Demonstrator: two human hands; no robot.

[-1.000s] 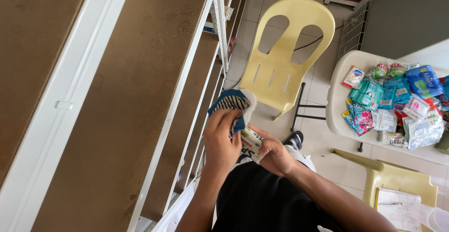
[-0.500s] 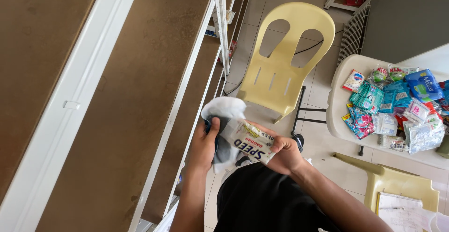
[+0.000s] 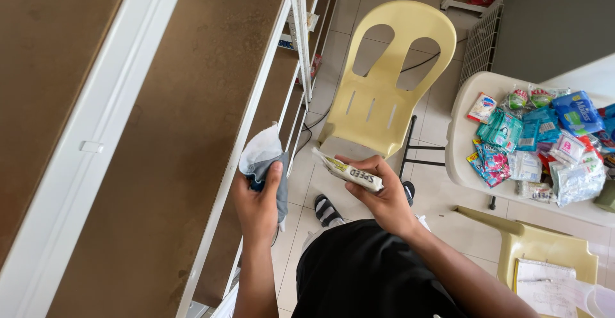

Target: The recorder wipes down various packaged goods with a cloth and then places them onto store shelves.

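Room: tiled floor [image 3: 442, 116], pale, seen from above past the person's black shirt [image 3: 368, 273].
Shelving: white-framed rack [image 3: 282, 93] on the left, brown boards [image 3: 186, 145] stepped in tiers, top boards bare and dusty-looking.
Left hand: left hand [image 3: 256, 206] clenched around a grey-and-white cloth [image 3: 262, 158], held at the front edge of the rack; cloth bunches up above the thumb, touching or just off the white rail, cannot tell which.
Right hand: right hand [image 3: 381, 193] grasping a small flat sachet [image 3: 346, 170], white and green with dark print, pinched between thumb and fingers, tilted down toward the right.
Sachet position: in front of the torso, above the floor, just right of the cloth, not touching it.
Chair: pale yellow plastic chair [image 3: 384, 81] beyond the hands, back facing the camera, seat empty.
Table: white plastic table [image 3: 464, 154] on the right, carrying a heap of small packets [image 3: 535, 138], mostly teal, blue, pink and white.
Second chair: another yellow chair [image 3: 544, 251] at lower right with papers [image 3: 544, 286] on its seat.
Feet: black-and-white striped sandal [image 3: 327, 210] visible on the floor below the hands.
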